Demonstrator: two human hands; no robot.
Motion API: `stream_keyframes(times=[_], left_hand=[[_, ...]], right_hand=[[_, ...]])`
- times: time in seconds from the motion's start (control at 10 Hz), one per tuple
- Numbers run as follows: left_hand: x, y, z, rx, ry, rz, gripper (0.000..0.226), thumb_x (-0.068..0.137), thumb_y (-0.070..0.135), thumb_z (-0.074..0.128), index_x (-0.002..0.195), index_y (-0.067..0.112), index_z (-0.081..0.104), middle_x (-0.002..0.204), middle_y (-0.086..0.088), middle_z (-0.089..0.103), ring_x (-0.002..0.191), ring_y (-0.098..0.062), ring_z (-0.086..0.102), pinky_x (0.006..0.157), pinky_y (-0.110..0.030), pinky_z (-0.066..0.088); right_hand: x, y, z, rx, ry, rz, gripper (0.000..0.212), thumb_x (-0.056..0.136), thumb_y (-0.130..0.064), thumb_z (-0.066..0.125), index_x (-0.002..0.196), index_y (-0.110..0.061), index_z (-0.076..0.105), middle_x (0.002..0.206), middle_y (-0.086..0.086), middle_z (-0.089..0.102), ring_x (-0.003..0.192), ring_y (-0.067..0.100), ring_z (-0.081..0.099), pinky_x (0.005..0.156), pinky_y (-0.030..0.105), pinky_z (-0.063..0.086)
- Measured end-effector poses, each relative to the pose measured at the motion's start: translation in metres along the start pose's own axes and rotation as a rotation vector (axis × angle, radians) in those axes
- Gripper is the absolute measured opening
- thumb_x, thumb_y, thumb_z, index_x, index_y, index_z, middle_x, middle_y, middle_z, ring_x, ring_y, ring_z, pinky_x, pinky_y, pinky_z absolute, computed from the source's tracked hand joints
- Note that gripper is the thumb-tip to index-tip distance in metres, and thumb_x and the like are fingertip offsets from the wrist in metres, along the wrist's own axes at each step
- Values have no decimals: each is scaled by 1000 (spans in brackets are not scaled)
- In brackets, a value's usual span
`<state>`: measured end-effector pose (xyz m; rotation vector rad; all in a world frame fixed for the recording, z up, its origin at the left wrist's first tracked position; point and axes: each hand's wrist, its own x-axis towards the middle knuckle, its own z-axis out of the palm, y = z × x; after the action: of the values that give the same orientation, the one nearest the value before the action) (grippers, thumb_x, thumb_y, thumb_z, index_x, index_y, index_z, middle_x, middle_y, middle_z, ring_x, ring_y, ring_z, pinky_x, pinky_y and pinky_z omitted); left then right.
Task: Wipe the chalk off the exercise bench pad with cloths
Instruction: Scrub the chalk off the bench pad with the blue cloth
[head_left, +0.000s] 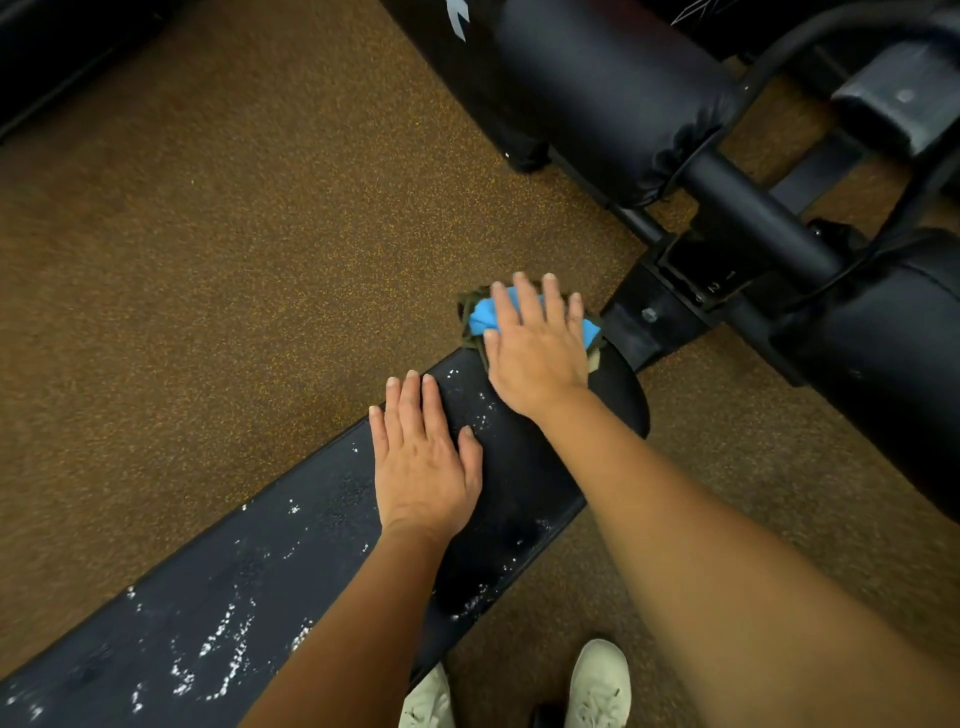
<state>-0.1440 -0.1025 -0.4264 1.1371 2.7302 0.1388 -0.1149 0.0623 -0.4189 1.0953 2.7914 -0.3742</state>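
**STATUS: CLOTHS AT FAR END OF PAD, CHALK BEHIND THE WIPING HAND**

The bench pad (519, 483) ran across the view with its long axis from 8 o'clock to 2 o'clock. The right hand (537, 353) lay flat, fingers straight, and pressed a blue cloth (480, 317) onto the pad's 2 o'clock end. An olive cloth (466, 302) showed at the edges beneath the blue one. Nothing was gripped; the cloths were held down by palm pressure only.

The left hand (423, 467) rested open and flat on the pad at 7 o'clock from the right hand, near it but not touching it or either cloth. It appeared to be bracing.

Chalk (223, 644) remained as white specks over most of the pad. A few lay just beside the right hand, but the heaviest patches lay well toward 8 o'clock.

Judgement: the wiping was at an early stage. The uncleaned length lay at 7 to 8 o'clock from the cloths, so the next stroke would have to run back along the long axis. The left hand sat in that path.
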Motion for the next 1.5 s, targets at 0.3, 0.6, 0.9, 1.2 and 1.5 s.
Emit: stream_keyframes(times=[0.3,0.6,0.9,1.2,1.5], left_hand=[[0,0,0,7,3,2,68,92,42,24,147,3,22,155,-16,21,146,-29,7,118,-47,6],[0,-1,0,-8,0,14,67,92,42,25,147,2,23,155,-16,22,145,-30,9,118,-49,7],[-1,-5,0,-23,-8,36,68,93,43,23,148,3,20,156,-15,19,146,-30,6,118,-47,4],[-3,-11,-3,-12,-34,89,69,95,46,17,150,5,12,158,-14,8,146,-27,-3,118,-42,-5],[-11,-20,-5,5,-62,129,69,96,48,13,150,7,6,159,-11,-1,146,-24,-10,117,-40,-9]], right_hand=[[13,11,-8,-37,-16,32,47,97,-48,28,129,-20,47,129,6,49,116,30,42,95,48,33],[3,16,-9,27,14,262,53,98,-51,24,132,-15,41,129,14,49,118,32,44,94,48,36],[-25,28,-3,52,52,467,60,98,-53,23,137,-9,34,129,17,47,116,33,45,93,47,38],[-61,30,4,140,22,691,70,98,-55,23,148,-8,13,137,19,34,117,38,40,91,52,39],[-91,7,21,159,111,776,76,97,-52,30,150,-4,3,149,27,18,118,41,35,97,50,41]])
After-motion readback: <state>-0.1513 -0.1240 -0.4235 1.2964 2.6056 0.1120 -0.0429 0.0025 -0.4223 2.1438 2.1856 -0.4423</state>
